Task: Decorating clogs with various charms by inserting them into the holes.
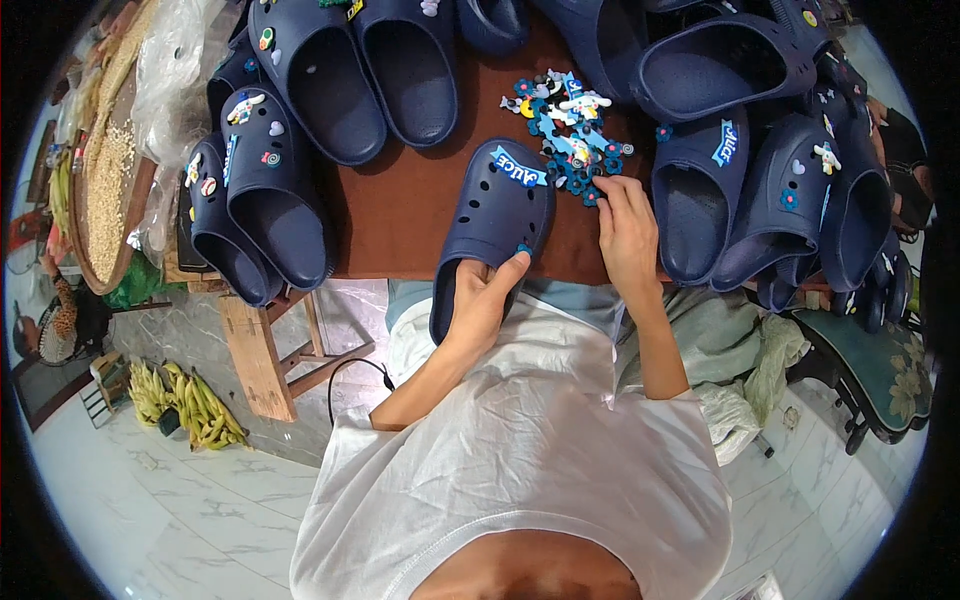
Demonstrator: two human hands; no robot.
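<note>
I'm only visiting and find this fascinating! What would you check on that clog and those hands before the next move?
1. Left hand grips the clog, thumb outside, fingers inside the opening: ok.
2. Right hand at the charm pile: ok, fingertips at its near edge.
3. Charm gripped in the right fingers: cannot tell.
4. Bare holes on the clog: ok, several show.
5. Flower charm by the left thumb fully seated: cannot tell.

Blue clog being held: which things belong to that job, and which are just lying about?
Likely for the job:
the blue clog in the left grip
the heap of little charms
the other clogs

Likely just lying about:
pale grains
clear plastic bag
yellow-green produce on the floor
green seat
</note>
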